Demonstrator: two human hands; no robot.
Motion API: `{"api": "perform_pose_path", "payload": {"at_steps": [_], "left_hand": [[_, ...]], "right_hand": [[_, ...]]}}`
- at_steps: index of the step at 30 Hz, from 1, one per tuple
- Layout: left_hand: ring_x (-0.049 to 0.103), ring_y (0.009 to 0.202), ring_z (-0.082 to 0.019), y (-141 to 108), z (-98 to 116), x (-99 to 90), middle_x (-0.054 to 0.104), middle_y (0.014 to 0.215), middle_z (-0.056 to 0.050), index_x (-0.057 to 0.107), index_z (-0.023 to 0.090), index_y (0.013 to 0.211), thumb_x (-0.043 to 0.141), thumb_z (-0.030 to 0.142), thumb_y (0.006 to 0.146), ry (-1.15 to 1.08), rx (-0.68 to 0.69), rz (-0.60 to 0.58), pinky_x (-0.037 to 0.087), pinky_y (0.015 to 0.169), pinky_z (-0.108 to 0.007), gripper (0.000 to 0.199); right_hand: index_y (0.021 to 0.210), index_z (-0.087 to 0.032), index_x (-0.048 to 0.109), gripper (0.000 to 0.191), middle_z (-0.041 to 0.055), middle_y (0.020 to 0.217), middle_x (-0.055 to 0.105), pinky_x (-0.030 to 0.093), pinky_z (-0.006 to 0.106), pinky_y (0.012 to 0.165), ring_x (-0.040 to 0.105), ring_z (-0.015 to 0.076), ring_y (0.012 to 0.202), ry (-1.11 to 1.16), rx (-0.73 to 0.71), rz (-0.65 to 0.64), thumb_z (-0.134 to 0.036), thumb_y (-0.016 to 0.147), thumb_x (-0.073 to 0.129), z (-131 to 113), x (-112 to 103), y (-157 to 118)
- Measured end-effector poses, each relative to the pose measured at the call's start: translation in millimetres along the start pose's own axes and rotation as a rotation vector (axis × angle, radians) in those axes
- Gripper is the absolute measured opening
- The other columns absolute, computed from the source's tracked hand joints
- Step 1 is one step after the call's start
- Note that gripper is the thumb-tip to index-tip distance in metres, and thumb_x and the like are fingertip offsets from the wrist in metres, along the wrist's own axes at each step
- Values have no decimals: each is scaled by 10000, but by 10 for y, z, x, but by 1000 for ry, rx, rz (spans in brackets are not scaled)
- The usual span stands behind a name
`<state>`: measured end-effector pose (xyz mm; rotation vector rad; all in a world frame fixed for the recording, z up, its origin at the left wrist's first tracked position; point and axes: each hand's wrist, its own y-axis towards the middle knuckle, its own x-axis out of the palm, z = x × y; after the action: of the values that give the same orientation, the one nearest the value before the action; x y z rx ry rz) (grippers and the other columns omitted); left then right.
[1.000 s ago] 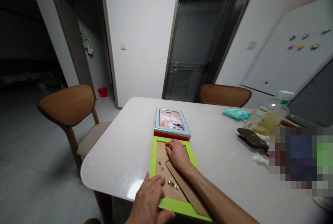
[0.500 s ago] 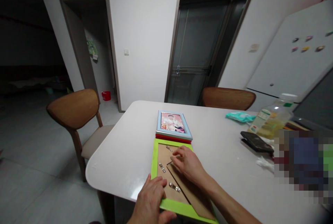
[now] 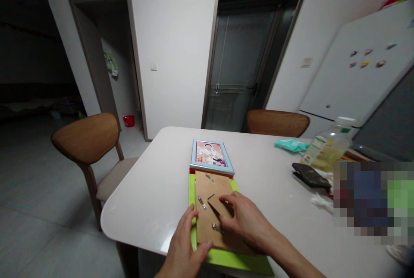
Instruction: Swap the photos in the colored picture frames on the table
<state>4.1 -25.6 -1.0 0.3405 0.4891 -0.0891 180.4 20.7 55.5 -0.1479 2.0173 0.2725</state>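
A lime-green picture frame (image 3: 233, 261) lies face down on the white table at its near edge. Its brown backing board (image 3: 203, 222) carries small metal clips and a fold-out stand flap (image 3: 217, 204). The board sits raised and shifted over the frame's rim. My right hand (image 3: 247, 220) pinches the stand flap between thumb and fingers. At the lower left corner, my left hand (image 3: 186, 243) rests with fingers stretched along the frame's side, its thumb near the board's bottom edge. Just beyond lies a light blue photo frame (image 3: 211, 154), picture up, on something red.
To the right are a large bottle of yellowish liquid (image 3: 326, 146), a teal packet (image 3: 291, 145) and a black wallet-like item (image 3: 311, 175). A blurred-out patch covers the far right. Wooden chairs stand left (image 3: 87, 138) and behind the table (image 3: 278, 123).
The backing board has lifted and shifted within the green frame, uncovering more of the left rim. My right hand has moved nearer and now grips the flap. The view has swung slightly right.
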Motion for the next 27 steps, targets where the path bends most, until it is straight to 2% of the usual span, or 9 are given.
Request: {"api": "perform_pose_path", "payload": {"at_steps": [2, 6, 8, 10, 13, 15, 22, 24, 27], "left_hand": [[459, 1083, -235, 65, 34, -49, 500, 1168, -134, 360, 149, 1138, 516, 222, 727, -205, -105, 64, 368, 906, -393, 445], [566, 934, -221, 196, 46, -179, 607, 1005, -90, 407, 146, 1070, 483, 282, 775, -602, -246, 52, 449, 792, -352, 334], [580, 907, -230, 228, -6, -291, 632, 950, -72, 462, 146, 1005, 534, 308, 745, -706, -306, 77, 465, 756, -343, 314], [607, 841, -233, 235, -84, -429, 656, 874, -50, 490, 150, 963, 589, 317, 701, -778, -382, 104, 480, 709, -336, 326], [639, 693, -226, 218, -179, -596, 670, 775, -40, 516, 142, 924, 630, 327, 661, -852, -483, 64, 496, 619, -325, 342], [641, 643, -221, 206, -187, -612, 671, 754, -48, 527, 132, 914, 638, 342, 649, -877, -509, 24, 495, 587, -318, 356], [636, 669, -209, 198, 2, -282, 672, 766, -54, 540, 127, 886, 628, 356, 650, -975, -534, -44, 472, 576, -279, 341], [636, 628, -203, 187, -9, -304, 672, 714, -32, 534, 136, 874, 624, 352, 653, -947, -545, -20, 468, 567, -280, 322], [631, 582, -195, 152, -115, -503, 663, 659, -9, 527, 151, 874, 599, 361, 668, -851, -566, 21, 465, 554, -280, 304]], "right_hand": [[902, -165, 608, 325, 73, 827, 568, 401, 277, 709, 527, 186, 774, 23, -12, 32, -225, 594, 522, -140, -71, -25], [945, -203, 584, 321, 49, 857, 552, 404, 268, 721, 515, 171, 800, 160, -131, 31, -256, 633, 533, -388, -85, -86], [993, -217, 557, 330, 40, 867, 553, 409, 263, 706, 517, 157, 779, 211, -156, 30, -292, 675, 516, -354, -42, -85], [1033, -197, 534, 353, 52, 878, 556, 413, 277, 695, 522, 151, 736, 186, -99, 56, -325, 708, 487, -181, 18, -65], [1034, -159, 534, 369, 81, 890, 556, 411, 317, 711, 527, 169, 724, 59, 49, 117, -337, 718, 466, 164, 117, -37], [1025, -159, 538, 356, 78, 864, 561, 413, 321, 709, 529, 174, 720, 38, 73, 104, -334, 730, 445, 298, 170, -41], [936, -170, 601, 284, 88, 938, 555, 369, 289, 806, 493, 180, 893, 47, -121, 28, -236, 770, 380, 140, 212, -113], [864, -195, 625, 267, 74, 921, 558, 367, 293, 783, 488, 179, 878, -5, -158, 6, -248, 778, 378, 148, 219, -132], [731, -199, 637, 246, 67, 897, 562, 357, 305, 763, 482, 186, 864, -96, -193, -10, -271, 768, 404, 219, 226, -159]]}}
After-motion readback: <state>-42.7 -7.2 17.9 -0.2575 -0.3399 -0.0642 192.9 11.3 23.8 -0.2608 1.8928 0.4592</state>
